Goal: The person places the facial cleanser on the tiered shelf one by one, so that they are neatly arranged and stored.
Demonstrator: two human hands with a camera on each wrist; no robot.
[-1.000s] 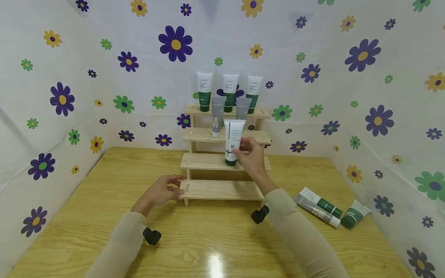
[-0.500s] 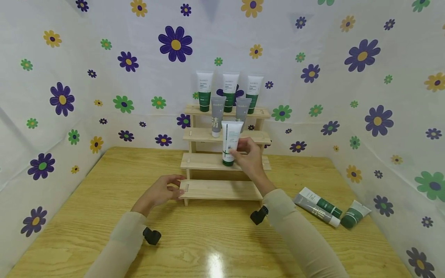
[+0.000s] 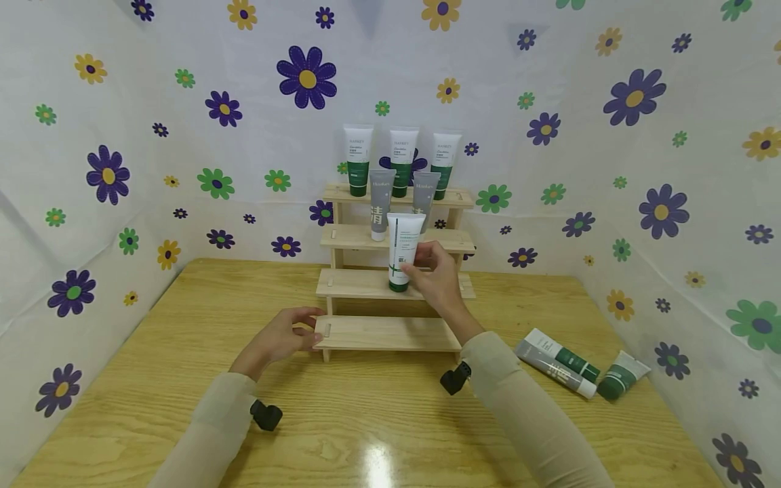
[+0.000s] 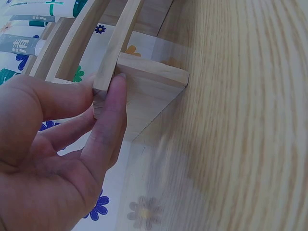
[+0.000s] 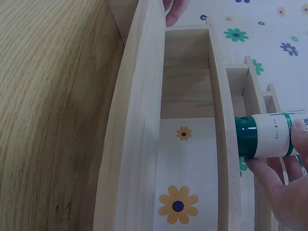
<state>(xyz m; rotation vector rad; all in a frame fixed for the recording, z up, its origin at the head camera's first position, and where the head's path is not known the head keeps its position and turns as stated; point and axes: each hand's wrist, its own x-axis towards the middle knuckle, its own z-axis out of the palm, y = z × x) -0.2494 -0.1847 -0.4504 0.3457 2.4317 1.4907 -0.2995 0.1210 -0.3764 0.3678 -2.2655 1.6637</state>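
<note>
My right hand (image 3: 438, 276) pinches a white squeeze tube (image 3: 404, 247) with a green cap, upright with its cap down on the second step from the bottom of a wooden tiered stand (image 3: 390, 332). In the right wrist view the green cap (image 5: 246, 137) meets that step, thumb on one side and fingers on the other. My left hand (image 3: 287, 335) grips the left end of the bottom step; in the left wrist view its thumb and fingers (image 4: 113, 110) pinch the board's corner. Two grey tubes (image 3: 379, 203) stand on the step above, one partly hidden behind the white tube.
Three white-and-green tubes (image 3: 358, 159) stand on the top step. To the right on the table (image 3: 366, 420) lie a grey tube (image 3: 555, 369), a white-and-green tube (image 3: 582, 362) and a shorter one (image 3: 622, 375). Flower-printed cloth (image 3: 232, 41) closes off the back and sides.
My right hand has shifted the white tube slightly left along the step and a touch down. The left hand stays on the bottom step's corner.
</note>
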